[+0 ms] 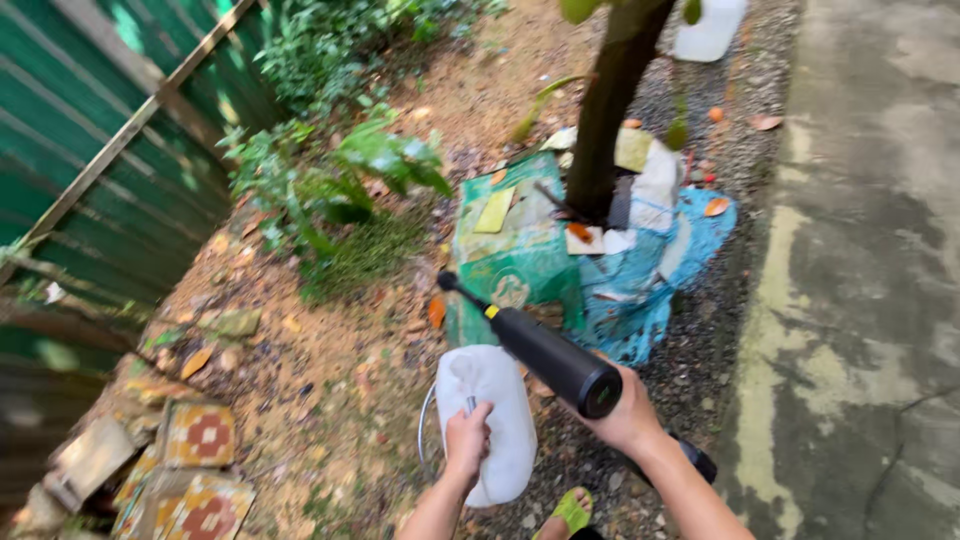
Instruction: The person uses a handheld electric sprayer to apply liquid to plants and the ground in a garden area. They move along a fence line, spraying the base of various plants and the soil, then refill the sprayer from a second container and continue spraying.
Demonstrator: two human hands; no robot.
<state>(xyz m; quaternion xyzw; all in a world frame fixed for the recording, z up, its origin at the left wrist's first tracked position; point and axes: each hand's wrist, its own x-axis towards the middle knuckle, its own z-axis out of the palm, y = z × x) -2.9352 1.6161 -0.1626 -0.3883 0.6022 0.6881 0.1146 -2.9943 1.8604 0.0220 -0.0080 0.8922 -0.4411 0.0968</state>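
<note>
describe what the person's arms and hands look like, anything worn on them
Both forearms are bare, with no sleeves in view. The left hand shows no glove, ring or watch. The right hand is also ungloved, with a dark band, like a watch or strap, around its wrist.

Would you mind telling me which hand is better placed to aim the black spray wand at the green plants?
The right hand: it grips the black cylindrical spray wand, whose nozzle already points up-left toward the green leafy plants. The left hand is occupied holding the white plastic jug.
</note>
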